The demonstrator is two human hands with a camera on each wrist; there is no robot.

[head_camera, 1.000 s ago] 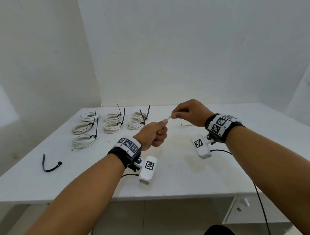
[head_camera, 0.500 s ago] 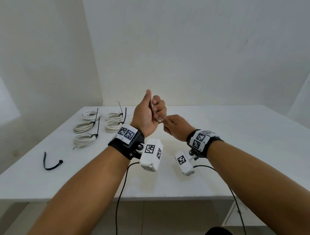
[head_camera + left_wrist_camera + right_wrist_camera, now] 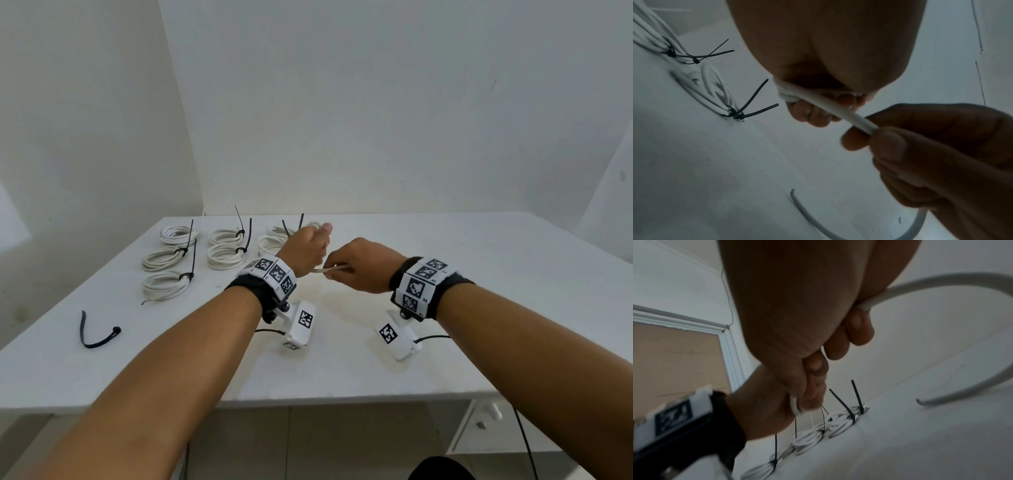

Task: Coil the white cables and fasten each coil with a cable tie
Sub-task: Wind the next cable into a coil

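Observation:
A white cable is wound in turns around the curled fingers of my left hand, held above the table's middle. My right hand pinches the same cable a short way from the left hand. Past the right hand the cable's loose tail arcs down, and its free end lies on the table. Several white coils fastened with black cable ties lie in rows at the back left. One loose black cable tie lies near the front left.
The white table ends at a front edge near my forearms and meets white walls at the back and left. A white drawer unit stands under the table at the right. Black wrist-camera leads hang over the tabletop.
My left hand has dropped from raised and upright to a low position over the table. My right hand has moved right and now pinches the cable beside the left wrist.

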